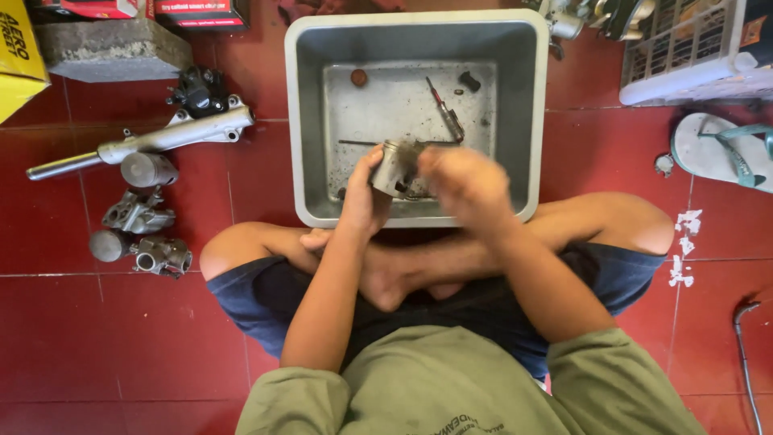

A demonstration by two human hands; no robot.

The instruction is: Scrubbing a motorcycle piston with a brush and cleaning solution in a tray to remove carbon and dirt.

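While the left hand (364, 197) clasps a metal cylinder (393, 167) over the grey tub (306, 121), catching drips, the blurred right hand (463, 181) at three o'clock works it, grip unclear.

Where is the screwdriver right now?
In the head view, the screwdriver lies slanted on the floor of the grey metal basin, toward its upper right, just beyond the right hand and near a small black piece.

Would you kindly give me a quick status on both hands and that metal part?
Left hand grips metal cylinder over grey tub. Right hand blurred, against cylinder's top. Screwdriver lies in tub, clear of hands.
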